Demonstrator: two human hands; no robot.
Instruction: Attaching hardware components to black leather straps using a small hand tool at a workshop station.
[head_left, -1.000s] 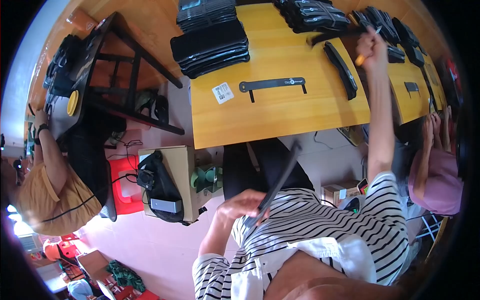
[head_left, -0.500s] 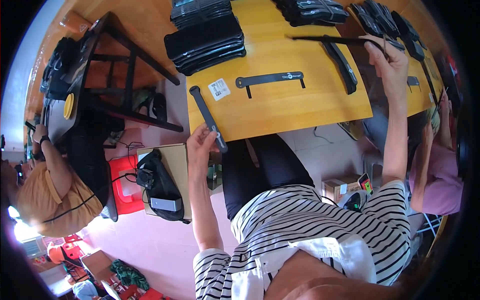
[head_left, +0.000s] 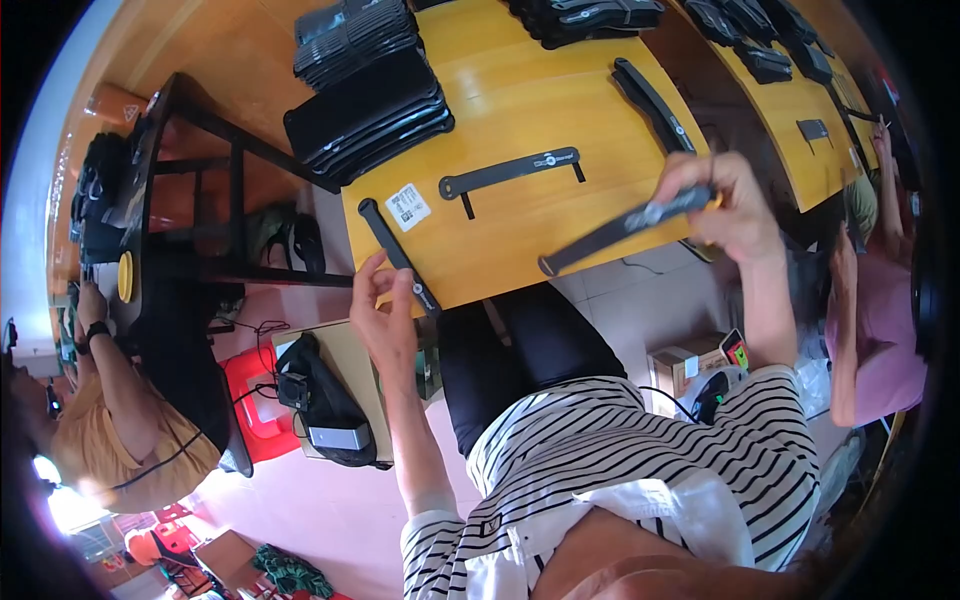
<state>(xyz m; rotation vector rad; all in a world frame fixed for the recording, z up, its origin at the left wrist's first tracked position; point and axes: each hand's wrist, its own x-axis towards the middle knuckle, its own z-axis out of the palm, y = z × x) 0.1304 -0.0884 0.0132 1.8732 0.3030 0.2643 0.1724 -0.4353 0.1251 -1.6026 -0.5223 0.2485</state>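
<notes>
My right hand (head_left: 725, 205) holds a dark strap (head_left: 605, 238) by one end, slanting over the table's near edge; white print shows on it, partly smeared by motion. At the table's left edge my left hand (head_left: 385, 318) has its thumb and fingers apart beside another dark strap (head_left: 388, 238), which lies slanting on the wood. Whether the fingertips touch that strap is hard to see. A third strap (head_left: 510, 173) lies across the middle of the yellow table (head_left: 480, 240), with two short black strips sticking out below it. More straps (head_left: 652, 105) lie lengthwise at the right.
Stacks of black flat pieces (head_left: 370, 110) stand at the back left, with bundled dark straps (head_left: 590, 18) at the back. A white printed label (head_left: 408, 207) lies near the left edge. A black stool (head_left: 240, 180) and a co-worker (head_left: 130, 420) are at the left; another person (head_left: 875, 340) sits at the right.
My right hand has come from the far right toward me, now holding a strap across the near edge. My left hand's fingers have opened off the left strap. The view has shifted.
</notes>
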